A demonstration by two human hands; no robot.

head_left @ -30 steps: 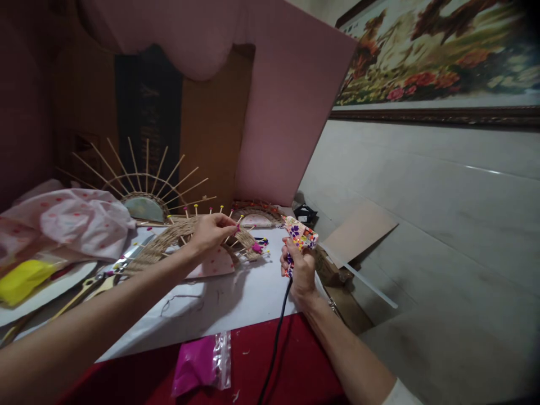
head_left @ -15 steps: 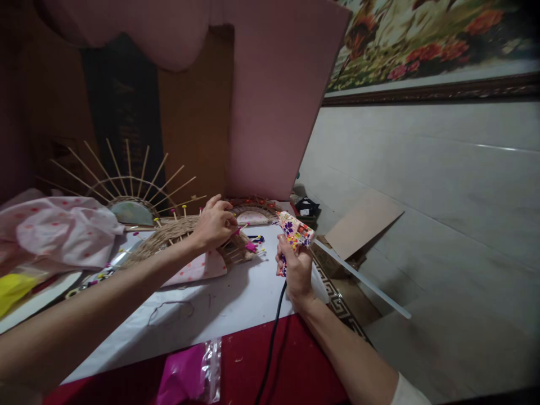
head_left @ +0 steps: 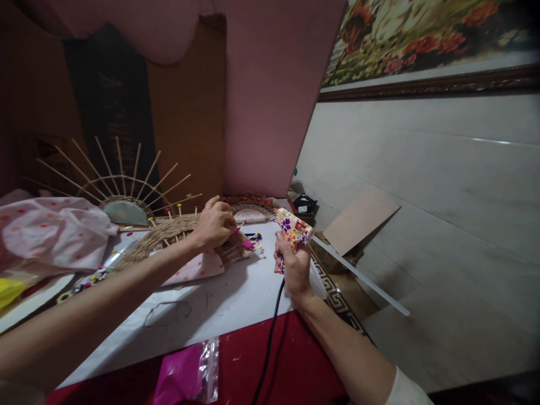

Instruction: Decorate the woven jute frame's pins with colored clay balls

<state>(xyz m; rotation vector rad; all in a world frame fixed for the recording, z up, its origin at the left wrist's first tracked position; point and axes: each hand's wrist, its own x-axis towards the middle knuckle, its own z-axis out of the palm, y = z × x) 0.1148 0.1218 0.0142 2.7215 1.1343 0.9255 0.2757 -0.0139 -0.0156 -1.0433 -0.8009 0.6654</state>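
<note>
My right hand is wrapped around the handle of a flower-patterned hot glue gun. A long white glue stick sticks out of its back, and a black cord hangs from the grip. The nozzle points up and left. My left hand rests at the right part of a woven twine fan, whose thin sticks carry yellow and pink tips. Its fingers are bent together there; what lies between them is too small to make out. Close by is a bright pink bit on the fan's end.
Behind stands another fan-shaped frame of thin sticks. Polka-dot cloth lies at the left. White paper covers part of the red tabletop, where a bag with magenta contents lies in front. Cardboard leans against the right wall.
The view has shifted slightly, moving the background a little leftward. Both hands stay about where they were, the glue gun still in my right hand.
</note>
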